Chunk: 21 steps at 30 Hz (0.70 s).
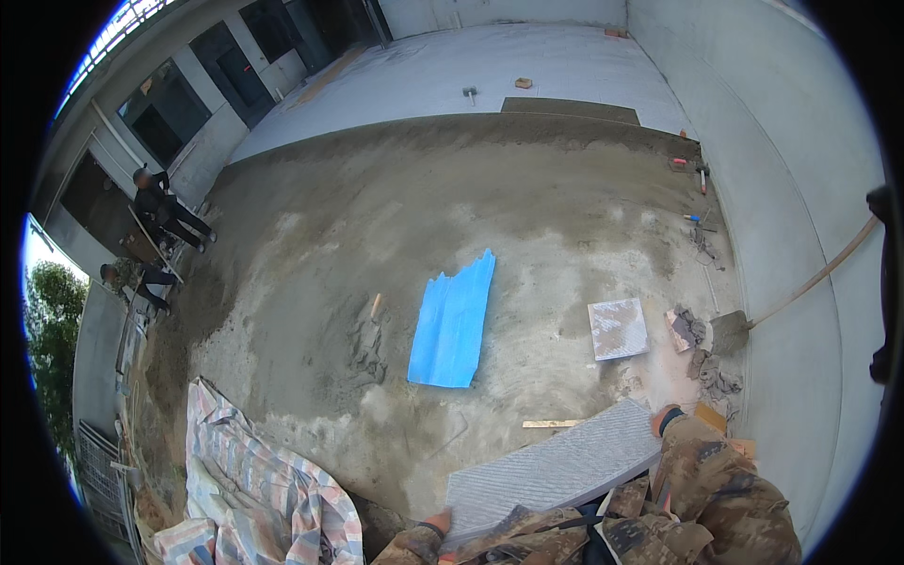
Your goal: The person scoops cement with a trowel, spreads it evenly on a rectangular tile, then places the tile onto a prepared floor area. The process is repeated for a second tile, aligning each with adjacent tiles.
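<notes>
A long grey tile [551, 463] with a fine ribbed face is held tilted in front of my body. My left hand [440, 521] grips its left end, low in the picture, and my right hand [663, 416] grips its upper right end. The fingers of both hands are mostly hidden behind or beneath the tile. Camouflage sleeves cover my forearms. A thin wooden strip [552, 424] lies on the ground just beyond the tile. Farther off, a square whitish tile [619, 329] lies flat, smeared with mortar.
A blue sheet [452, 320] lies mid-floor on grey mortar [311, 235]. A striped tarp [254, 471] is crumpled at lower left. By the right wall [791, 188] leans a shovel [730, 331]; a hammer [702, 179] lies farther along. Two people [168, 209] are at far left.
</notes>
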Each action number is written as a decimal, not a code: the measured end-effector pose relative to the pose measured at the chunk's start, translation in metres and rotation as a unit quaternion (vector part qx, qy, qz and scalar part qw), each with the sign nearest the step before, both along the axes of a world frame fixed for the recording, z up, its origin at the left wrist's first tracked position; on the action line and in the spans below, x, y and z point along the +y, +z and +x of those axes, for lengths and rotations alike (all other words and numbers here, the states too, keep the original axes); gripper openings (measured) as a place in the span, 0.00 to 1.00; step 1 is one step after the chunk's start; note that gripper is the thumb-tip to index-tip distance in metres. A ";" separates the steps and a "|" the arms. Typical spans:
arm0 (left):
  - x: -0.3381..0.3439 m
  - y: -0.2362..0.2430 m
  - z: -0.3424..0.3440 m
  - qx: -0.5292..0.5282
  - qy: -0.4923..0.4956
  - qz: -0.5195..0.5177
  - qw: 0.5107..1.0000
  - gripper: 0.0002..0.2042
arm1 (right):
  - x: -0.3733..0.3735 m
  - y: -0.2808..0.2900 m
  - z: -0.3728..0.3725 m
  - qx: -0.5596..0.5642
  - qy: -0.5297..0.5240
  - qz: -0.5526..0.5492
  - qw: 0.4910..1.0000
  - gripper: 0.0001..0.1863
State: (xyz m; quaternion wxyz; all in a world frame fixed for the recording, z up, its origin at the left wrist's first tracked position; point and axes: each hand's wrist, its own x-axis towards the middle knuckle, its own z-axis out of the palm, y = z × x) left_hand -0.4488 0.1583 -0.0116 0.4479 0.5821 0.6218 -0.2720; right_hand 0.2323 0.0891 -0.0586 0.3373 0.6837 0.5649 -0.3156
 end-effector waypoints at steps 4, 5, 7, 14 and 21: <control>-0.012 -0.003 -0.011 0.034 0.060 0.004 0.998 0.36 | 0.100 0.009 -0.012 0.033 0.065 -0.019 0.997 0.22; -0.012 -0.005 -0.011 0.046 0.049 0.006 0.998 0.36 | 0.118 0.007 -0.013 0.041 0.090 -0.027 0.995 0.22; -0.009 -0.007 -0.010 0.076 0.032 -0.013 0.997 0.36 | 0.156 -0.004 -0.011 0.050 0.151 -0.044 0.986 0.21; 0.029 -0.007 0.049 0.074 0.117 -0.025 0.990 0.32 | 0.264 -0.127 0.062 0.103 0.228 -0.078 0.965 0.19; 0.067 0.038 0.151 0.110 0.265 -0.112 0.951 0.41 | 0.377 -0.110 0.113 0.055 0.287 -0.125 0.948 0.19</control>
